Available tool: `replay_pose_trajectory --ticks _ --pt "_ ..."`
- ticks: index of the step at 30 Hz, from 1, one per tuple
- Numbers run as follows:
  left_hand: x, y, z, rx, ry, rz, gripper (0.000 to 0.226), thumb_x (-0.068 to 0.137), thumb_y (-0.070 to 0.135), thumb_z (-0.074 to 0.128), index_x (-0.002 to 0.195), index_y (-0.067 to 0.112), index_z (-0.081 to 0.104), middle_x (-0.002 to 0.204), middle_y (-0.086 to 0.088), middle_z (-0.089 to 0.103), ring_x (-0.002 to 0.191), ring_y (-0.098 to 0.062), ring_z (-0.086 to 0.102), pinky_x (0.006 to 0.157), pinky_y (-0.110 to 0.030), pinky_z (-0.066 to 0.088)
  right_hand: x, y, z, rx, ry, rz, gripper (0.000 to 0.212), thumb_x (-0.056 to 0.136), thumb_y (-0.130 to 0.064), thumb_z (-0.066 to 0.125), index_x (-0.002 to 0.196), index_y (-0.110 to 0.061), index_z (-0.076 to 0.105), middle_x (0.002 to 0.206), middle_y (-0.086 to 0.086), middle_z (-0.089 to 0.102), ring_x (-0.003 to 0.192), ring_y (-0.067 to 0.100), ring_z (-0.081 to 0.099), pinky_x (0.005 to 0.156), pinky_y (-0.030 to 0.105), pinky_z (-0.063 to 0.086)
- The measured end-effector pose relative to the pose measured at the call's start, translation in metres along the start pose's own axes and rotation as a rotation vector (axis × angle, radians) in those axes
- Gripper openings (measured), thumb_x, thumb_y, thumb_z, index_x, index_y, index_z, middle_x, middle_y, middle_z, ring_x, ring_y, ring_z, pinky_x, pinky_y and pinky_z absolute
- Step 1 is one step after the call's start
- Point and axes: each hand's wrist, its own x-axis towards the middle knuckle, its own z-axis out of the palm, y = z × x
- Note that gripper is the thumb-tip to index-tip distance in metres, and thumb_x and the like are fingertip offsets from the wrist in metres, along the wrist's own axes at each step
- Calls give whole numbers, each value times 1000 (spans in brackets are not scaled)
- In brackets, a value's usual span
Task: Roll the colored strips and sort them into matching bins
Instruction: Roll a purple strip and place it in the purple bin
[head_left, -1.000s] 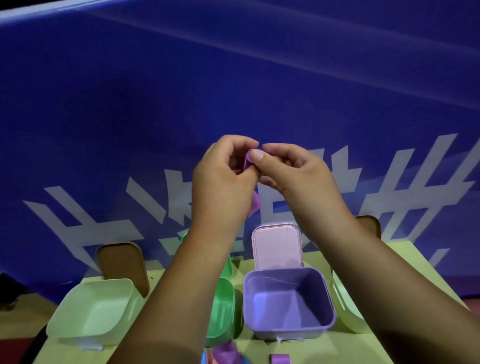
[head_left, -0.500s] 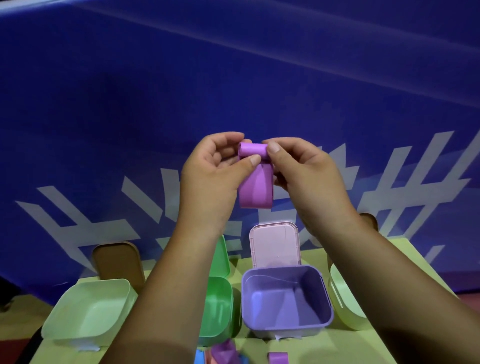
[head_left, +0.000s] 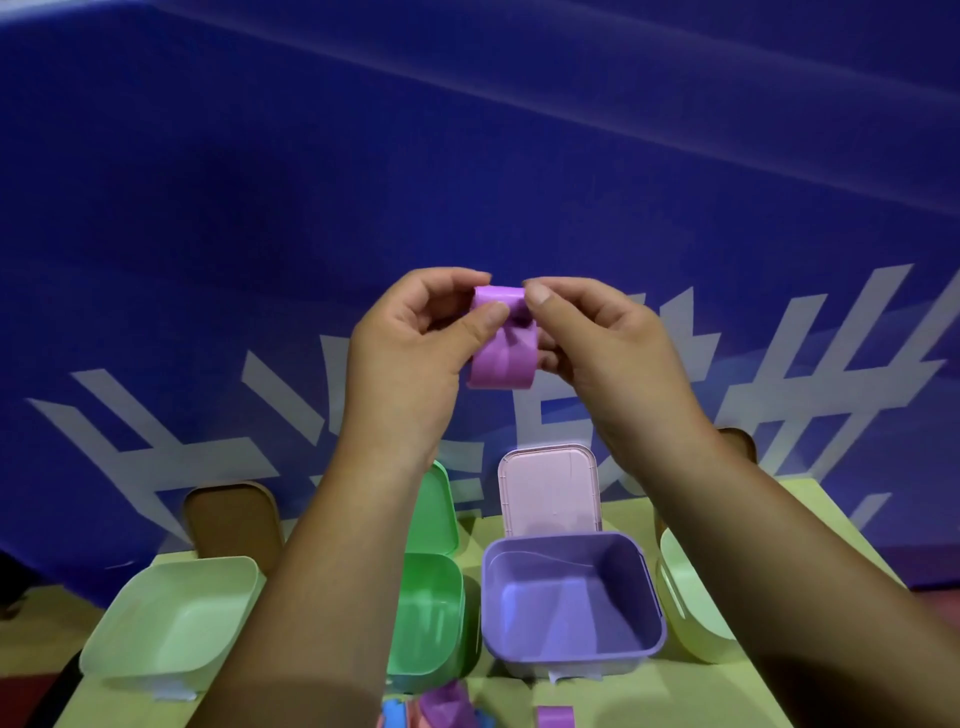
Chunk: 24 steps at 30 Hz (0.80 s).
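Observation:
A purple strip (head_left: 503, 358) hangs in the air above the bins, its top end rolled into a small coil. My left hand (head_left: 415, 343) pinches the coil's left end between thumb and fingers. My right hand (head_left: 597, 338) pinches its right end. Below stands the open purple bin (head_left: 571, 649) with its pink lid (head_left: 548, 488) upright behind it. A green bin (head_left: 431, 623) sits just left of it, partly hidden by my left forearm. A heap of loose strips (head_left: 441, 709) and a small purple roll (head_left: 555, 718) lie at the table's front edge.
A pale green bin (head_left: 171, 623) stands at the left with a brown lid (head_left: 234, 519) behind it. Another pale bin (head_left: 691, 613) at the right is partly covered by my right forearm. A blue banner (head_left: 467, 156) rises right behind the yellow-green table (head_left: 623, 696).
The strip, first hidden between my fingers, now shows as a coil with a tail hanging down. Both hands have stayed close together and sunk slightly.

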Motion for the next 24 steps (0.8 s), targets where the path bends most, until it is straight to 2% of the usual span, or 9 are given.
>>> replay_pose_trajectory --ticks 3,6,8,12,18,24 --pt "0 0 1 -7 -16 18 26 93 11 83 114 25 79 111 3 81 109 -19 77 96 -47 64 0 0 1 -35 -12 -10 19 103 -38 70 115 -26 78 104 -5 79 100 15 77 84 35 66" --pt "-1 -2 2 -45 -36 -5 29 93 9 83 117 24 79 115 0 81 112 -21 77 97 -46 64 1 1 1 -43 7 -13 15 103 -32 70 114 -24 77 100 -8 79 95 11 77 78 27 65" --pt "0 -4 2 -82 -39 -39 31 93 9 83 120 22 78 117 -3 80 114 -24 76 100 -47 62 2 2 0 -34 15 -14 16 103 -29 71 116 -23 77 100 -5 79 94 11 77 79 27 64" --pt "0 -6 3 -126 -6 -66 30 90 10 87 118 17 78 114 -9 81 111 -29 78 99 -48 62 2 2 -2 -60 25 -47 21 101 -26 73 122 -25 74 102 -9 77 97 5 75 79 20 62" --pt "-1 -5 6 -104 11 -107 27 93 16 85 119 17 78 110 -5 82 107 -25 80 93 -46 65 5 7 -1 -13 21 -44 23 101 -19 74 124 -24 72 110 -3 77 103 12 76 87 29 64" --pt "2 -4 5 -85 1 -132 24 95 15 81 119 16 79 108 -2 82 104 -23 80 92 -45 66 8 9 -2 -44 20 -73 24 98 -12 76 115 -28 71 111 -6 75 103 9 73 84 25 62"
